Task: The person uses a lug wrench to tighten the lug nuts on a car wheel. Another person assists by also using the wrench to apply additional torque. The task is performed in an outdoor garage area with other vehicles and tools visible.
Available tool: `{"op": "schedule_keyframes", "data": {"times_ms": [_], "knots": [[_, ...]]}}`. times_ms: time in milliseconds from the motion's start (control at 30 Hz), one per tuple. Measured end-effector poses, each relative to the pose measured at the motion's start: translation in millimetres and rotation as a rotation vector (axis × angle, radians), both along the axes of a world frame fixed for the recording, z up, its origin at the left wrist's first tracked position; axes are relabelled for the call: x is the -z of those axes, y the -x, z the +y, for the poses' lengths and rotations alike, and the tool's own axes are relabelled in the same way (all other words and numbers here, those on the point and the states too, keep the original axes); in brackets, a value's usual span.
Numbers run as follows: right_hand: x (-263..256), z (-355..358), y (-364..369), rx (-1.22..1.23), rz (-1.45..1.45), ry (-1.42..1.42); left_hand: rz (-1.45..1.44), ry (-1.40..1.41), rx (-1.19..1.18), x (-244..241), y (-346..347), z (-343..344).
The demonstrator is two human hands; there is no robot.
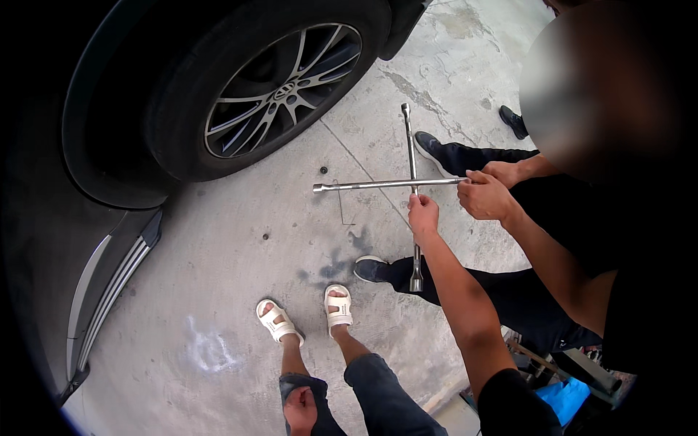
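My right hand (423, 213) reaches in from the lower right and grips a steel four-way lug wrench (371, 186) just below its crossing. My left hand (300, 407) hangs by my left knee at the bottom edge, its fingers curled in; nothing shows in it. Another person's two hands (482, 195) hold the right end of the wrench's long bar. A car wheel (283, 92) with a Volkswagen alloy rim stands at the upper left, apart from the wrench. On the concrete below it lie a thin bent metal rod (342, 207) and two small dark round parts (323, 170).
My feet in white sandals (277, 321) stand on the concrete. The other person's dark shoes (371, 268) and trousered legs are at the right. A car's side sill (114, 294) runs down the left. Tools and a blue item (564, 398) lie at the lower right.
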State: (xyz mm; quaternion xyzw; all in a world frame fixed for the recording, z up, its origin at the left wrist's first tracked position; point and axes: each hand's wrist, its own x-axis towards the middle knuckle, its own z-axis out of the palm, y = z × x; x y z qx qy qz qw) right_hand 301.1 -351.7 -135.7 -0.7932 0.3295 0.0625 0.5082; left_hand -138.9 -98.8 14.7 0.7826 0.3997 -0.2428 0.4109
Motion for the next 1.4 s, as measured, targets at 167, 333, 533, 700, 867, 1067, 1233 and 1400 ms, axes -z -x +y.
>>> {"op": "schedule_keyframes", "data": {"times_ms": [167,333,533,700,867,1067,1233,1400], "knots": [[-36.6,37.7,-9.8,0.285,0.104,-0.339,-0.159,-0.044,-0.069,6.6,10.2,-5.2],[-44.8,55.9,-1.6,0.399,0.067,-0.445,-0.136,-0.018,-0.112,9.4,18.3,-10.8],[-40.1,75.7,7.3,0.454,-0.047,-0.465,-0.133,-0.043,-0.084,9.4,20.7,-13.3],[-41.8,91.9,12.8,0.450,-0.159,-0.523,-0.149,-0.056,-0.080,11.3,27.0,-14.9],[-48.6,93.4,14.3,0.470,-0.206,-0.593,-0.085,-0.053,-0.090,9.5,31.5,-19.9],[-53.1,95.1,22.1,0.464,-0.209,-0.582,-0.138,-0.036,-0.120,12.4,43.3,-24.3],[-52.0,94.3,25.6,0.462,-0.220,-0.621,-0.173,-0.047,-0.107,12.9,44.4,-30.4],[-58.4,114.5,9.5,0.413,-0.052,-0.654,-0.142,-0.034,-0.140,7.8,46.9,-36.1]]}}
